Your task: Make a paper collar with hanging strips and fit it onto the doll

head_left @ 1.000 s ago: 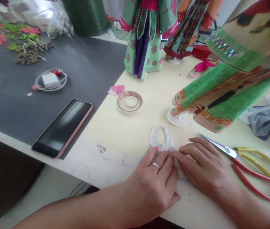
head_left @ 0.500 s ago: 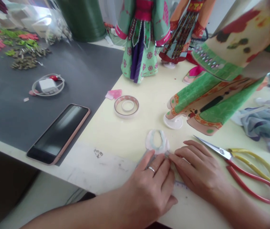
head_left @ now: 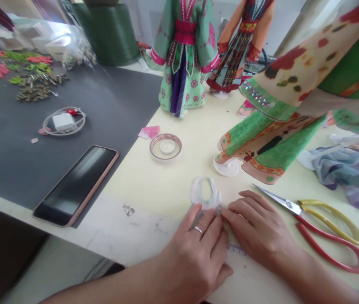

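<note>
so i'm standing by this worktop (head_left: 129, 179) and the placing makes sense to me. the collar-shaped white piece (head_left: 195, 195) lies flat on the cream part, just ahead of the person's fingers, its near edge right up against them. left hand (head_left: 198, 253) (the one with the silver ring (head_left: 198, 230)) leans down over that near edge, fingers side by side and bent — my guess is it's there to stop things sliding. right hand (head_left: 255, 226) comes in low from the other side, leading fingertips at a tiny greyish bit (head_left: 218, 209). whether either hand is really pinching anything i can't tell, the tips are too covered.

a see-through strip with little marks (head_left: 238, 250), a ruler i think, pokes out between the hands. scissors (head_left: 297, 209) lie spread just beside the right hand, probably for an easy grab — steel blades, one yellow handle loop, one red.

materials: the white piece looks thin and soft, oval opening edged in pale blue. glossy tape roll (head_left: 166, 159) lying flat, stiff-looking green printed gown (head_left: 262, 162) above a smooth round white base (head_left: 227, 166), limp blue-grey cloth (head_left: 341, 173) in folds off right.
</note>
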Available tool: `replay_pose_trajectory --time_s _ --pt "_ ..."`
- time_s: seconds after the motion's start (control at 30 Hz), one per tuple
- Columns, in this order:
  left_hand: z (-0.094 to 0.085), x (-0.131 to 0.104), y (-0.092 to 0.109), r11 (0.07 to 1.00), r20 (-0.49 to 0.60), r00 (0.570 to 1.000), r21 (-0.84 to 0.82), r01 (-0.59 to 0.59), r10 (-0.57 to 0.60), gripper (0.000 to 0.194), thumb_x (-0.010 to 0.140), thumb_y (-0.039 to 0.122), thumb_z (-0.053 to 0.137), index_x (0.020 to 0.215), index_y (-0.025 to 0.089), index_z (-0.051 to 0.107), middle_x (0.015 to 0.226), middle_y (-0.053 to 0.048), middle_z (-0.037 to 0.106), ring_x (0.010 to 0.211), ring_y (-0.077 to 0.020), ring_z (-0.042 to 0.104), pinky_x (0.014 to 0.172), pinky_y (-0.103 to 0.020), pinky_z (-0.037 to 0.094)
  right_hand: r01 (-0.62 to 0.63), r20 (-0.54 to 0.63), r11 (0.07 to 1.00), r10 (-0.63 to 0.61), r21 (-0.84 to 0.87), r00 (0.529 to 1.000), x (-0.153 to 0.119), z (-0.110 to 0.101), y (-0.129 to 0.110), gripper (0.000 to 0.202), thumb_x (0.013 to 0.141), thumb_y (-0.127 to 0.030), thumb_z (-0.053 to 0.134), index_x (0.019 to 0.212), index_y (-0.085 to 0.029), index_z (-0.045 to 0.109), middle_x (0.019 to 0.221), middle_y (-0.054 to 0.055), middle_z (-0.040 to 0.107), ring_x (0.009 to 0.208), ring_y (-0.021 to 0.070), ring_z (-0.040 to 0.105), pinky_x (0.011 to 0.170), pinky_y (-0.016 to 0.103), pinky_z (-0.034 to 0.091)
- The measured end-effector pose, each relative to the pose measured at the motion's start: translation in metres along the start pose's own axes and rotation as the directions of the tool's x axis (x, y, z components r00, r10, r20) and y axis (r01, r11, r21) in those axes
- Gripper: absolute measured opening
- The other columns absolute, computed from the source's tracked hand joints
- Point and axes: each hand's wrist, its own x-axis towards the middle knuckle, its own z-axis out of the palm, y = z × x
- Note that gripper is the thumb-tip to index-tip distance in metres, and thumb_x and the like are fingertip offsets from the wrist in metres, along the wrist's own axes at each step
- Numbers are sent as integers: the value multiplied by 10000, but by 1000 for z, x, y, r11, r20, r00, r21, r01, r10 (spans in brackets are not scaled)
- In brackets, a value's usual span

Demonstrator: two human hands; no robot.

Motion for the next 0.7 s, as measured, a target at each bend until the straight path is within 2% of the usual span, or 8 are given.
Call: replay_pose_trajectory --time_s 0.17,0.43,0.7 --pt "0 0 0 1000 -13 1000 -4 4 -4 407 908 338 481 1165 43 595 1190 -174 626 1187 -302 520 1079 -493 325 -4 0 1000 4 -3 1000 -1 1 0 194 885 -70 450 854 -150 623 743 30 607 709 161 548 906 430 449" --pt "-3 0 0 1000 34 999 -19 5 -4 454 919 355 468 1231 36 551 1225 -180 600 1203 -306 509 1080 -490 320 -10 24 1000 10 18 1000 -1 1 0 179 897 -81 455 862 -148 617 749 33 600 716 160 541 927 422 423" --pt "-5 0 -1 999 72 997 -42 14 -11 469 930 374 447 1255 49 537 1240 -161 594 1219 -303 483 1116 -493 233 -12 44 999 11 38 999 -2 2 0 177 894 -74 453 847 -132 613 748 44 592 717 165 524 923 432 403"
